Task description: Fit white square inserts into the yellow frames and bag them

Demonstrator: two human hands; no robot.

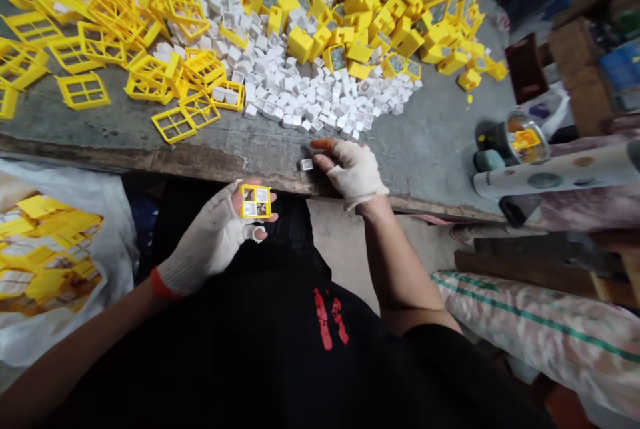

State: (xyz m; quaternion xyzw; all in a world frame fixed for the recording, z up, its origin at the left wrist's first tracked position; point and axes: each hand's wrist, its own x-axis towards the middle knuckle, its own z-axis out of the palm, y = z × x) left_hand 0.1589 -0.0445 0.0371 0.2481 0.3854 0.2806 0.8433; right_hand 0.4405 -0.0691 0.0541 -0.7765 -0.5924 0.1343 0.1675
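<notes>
My left hand (215,239), in a white knit glove, is closed round a small yellow four-pane frame (255,201) with white cubes set in some panes, held over my lap. My right hand (350,168), also gloved, rests at the near edge of the grey workbench (435,142), fingers curled beside one loose white cube (307,164). I cannot make out whether anything is inside that hand. A heap of white cubes (305,92) lies just beyond it.
Empty yellow frames (125,29) are strewn over the bench's left. Yellow block parts (395,9) pile at the back right. A white bag (55,249) of finished yellow pieces sits lower left. A roll and jar (525,142) lie at right.
</notes>
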